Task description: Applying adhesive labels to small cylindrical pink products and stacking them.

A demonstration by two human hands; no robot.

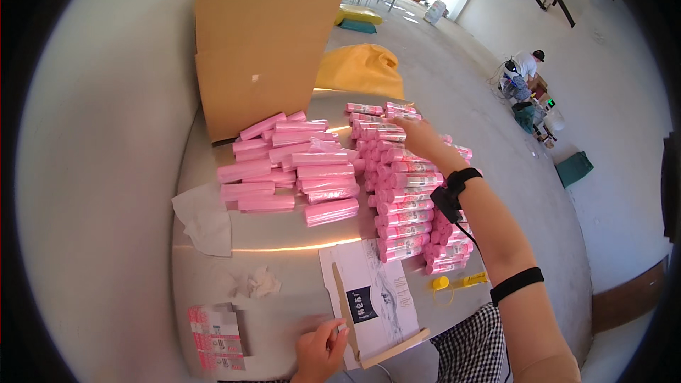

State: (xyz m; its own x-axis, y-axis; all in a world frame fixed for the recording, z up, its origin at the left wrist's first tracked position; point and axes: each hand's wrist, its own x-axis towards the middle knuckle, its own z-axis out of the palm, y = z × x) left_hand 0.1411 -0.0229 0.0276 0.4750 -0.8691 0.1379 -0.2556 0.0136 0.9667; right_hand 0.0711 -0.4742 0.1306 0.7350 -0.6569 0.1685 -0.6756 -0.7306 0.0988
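My right hand reaches to the far end of a stack of labelled pink plastic rolls. Its fingers close on a pink roll at the top of that stack, and the fingertips are partly hidden. Near the front edge of the table, my left hand has its fingers curled together beside a white printed carton piece. A small pale bit shows at those fingertips, too small to name. Left of the stack lies a loose heap of pink rolls without labels. Printed pink-and-grey labels lie at the near left.
A tall cardboard box stands at the far left, with a yellow sack behind the table. White cloth and crumpled tissue lie on the metal tabletop. A yellow tube lies near the right edge. Another person crouches far right.
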